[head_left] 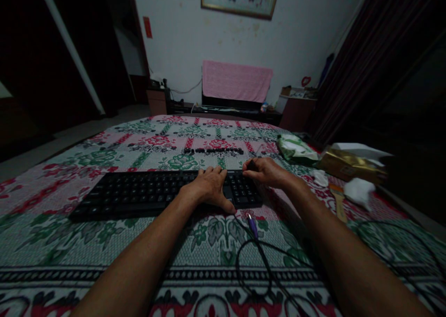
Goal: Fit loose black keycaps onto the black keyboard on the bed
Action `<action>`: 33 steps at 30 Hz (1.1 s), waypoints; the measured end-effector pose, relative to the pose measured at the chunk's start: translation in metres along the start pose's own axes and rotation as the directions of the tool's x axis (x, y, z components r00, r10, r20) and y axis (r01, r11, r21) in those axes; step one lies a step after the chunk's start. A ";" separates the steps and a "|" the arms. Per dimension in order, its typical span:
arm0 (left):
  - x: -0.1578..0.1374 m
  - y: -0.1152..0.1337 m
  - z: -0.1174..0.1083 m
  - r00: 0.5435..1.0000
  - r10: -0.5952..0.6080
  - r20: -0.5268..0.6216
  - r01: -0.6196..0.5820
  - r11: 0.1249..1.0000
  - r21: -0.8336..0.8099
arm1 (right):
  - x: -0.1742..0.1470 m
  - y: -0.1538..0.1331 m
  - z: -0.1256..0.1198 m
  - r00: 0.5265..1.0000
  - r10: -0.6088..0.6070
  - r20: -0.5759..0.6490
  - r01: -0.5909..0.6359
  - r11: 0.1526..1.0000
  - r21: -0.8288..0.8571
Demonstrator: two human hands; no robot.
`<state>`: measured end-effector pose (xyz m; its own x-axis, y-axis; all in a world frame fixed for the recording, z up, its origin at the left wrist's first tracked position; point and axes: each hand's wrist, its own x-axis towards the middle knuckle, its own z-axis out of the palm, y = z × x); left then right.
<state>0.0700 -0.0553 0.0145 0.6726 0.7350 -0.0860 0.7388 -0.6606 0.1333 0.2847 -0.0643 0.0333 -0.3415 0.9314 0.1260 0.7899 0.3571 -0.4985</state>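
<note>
A black computer keyboard [139, 194] lies across the patterned tablecloth. My left hand [209, 187] rests on its right half, fingers spread and thumb over the near edge. At the keyboard's far right corner, my right hand [267, 170] is closed, thumb and forefinger pinching a small black piece [251, 165]; its exact kind is too dark to make out. Beyond the keyboard runs a row of small black pieces [219, 151] that look like keycaps. A black cable [261, 252] with a purple plug [252, 225] is looped on the cloth in front of me.
To the right lie a green-and-white tissue pack [296, 148], a gold tissue box [350, 166], crumpled white tissues [358, 191] and a flat brush with a wooden handle [338, 201]. Past the table's far edge, a pink cloth [237, 81] hangs over a dark screen.
</note>
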 end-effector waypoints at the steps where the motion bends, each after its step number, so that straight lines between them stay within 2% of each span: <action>1: 0.000 0.000 0.000 1.000 0.000 -0.001 0.000 1.000 -0.002 | 0.000 -0.001 0.000 1.000 0.002 -0.001 -0.002 1.000 -0.018; 4: -0.001 0.002 -0.001 1.000 -0.007 -0.001 0.007 1.000 -0.001 | 0.003 0.000 0.001 1.000 0.008 0.001 -0.008 1.000 -0.010; 13: 0.000 0.001 0.000 1.000 -0.009 0.018 0.009 1.000 0.006 | 0.002 0.007 -0.001 0.999 0.037 0.037 -0.045 0.974 0.223; 19: 0.000 0.001 -0.001 1.000 -0.002 0.006 0.002 1.000 0.007 | -0.002 0.009 0.002 0.999 0.046 0.021 -0.050 0.963 0.263; 21: -0.001 0.001 -0.001 1.000 0.003 0.006 -0.003 1.000 0.006 | -0.002 0.012 0.005 0.994 0.108 0.020 -0.108 0.926 0.361; 24: -0.001 0.002 -0.001 1.000 -0.008 0.024 0.008 1.000 0.007 | -0.003 0.016 0.006 0.973 0.232 0.008 -0.197 0.807 0.557; 27: -0.002 0.003 -0.003 0.999 -0.022 0.039 0.022 1.000 0.006 | -0.003 0.016 0.006 0.968 0.251 -0.026 -0.177 0.748 0.640; 30: -0.002 0.004 -0.004 0.999 -0.022 0.039 0.022 1.000 0.001 | -0.002 0.012 0.007 0.970 0.243 -0.013 -0.184 0.766 0.616; 33: -0.002 0.004 -0.004 0.999 -0.026 0.041 0.026 1.000 -0.004 | 0.001 0.008 0.010 0.979 0.202 0.005 -0.173 0.821 0.544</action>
<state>0.0713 -0.0588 0.0192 0.6541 0.7451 -0.1303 0.7562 -0.6403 0.1350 0.2854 -0.0616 0.0209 -0.1772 0.9840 0.0180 0.4304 0.0939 -0.8977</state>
